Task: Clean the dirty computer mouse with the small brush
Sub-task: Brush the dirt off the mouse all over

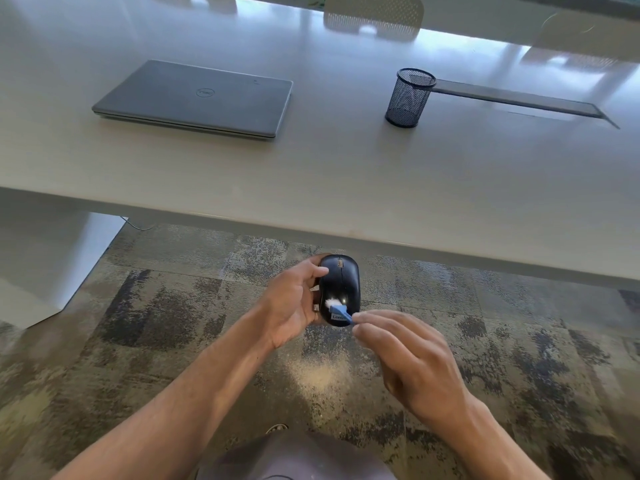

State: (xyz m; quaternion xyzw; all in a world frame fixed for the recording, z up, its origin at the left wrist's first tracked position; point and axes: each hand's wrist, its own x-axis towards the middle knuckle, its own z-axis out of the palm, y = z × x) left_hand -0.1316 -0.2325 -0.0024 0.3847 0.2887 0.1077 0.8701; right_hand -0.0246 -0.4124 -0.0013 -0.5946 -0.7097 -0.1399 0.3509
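Glossy black mouse (340,285), "Lenovo" partly legible, gripped in left hand (294,303); white-bristled blue brush (337,308) pinched by right hand (412,362).

The right hand (412,362) hides most of the brush (341,310) handle.

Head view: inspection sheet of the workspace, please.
Surface: pale desk, in front of the hands; the work is done over the carpet.
Job's things: black mouse held off the desk; blue brush, white bristles on the mouse's near end.
Clutter: closed laptop; mesh cup, nothing seen in it.
Grippers: left hand grips the mouse; right hand pinches the brush.
Cables: thin cable under the desk's edge.
Surroundings: perforated chair back beyond the desk.
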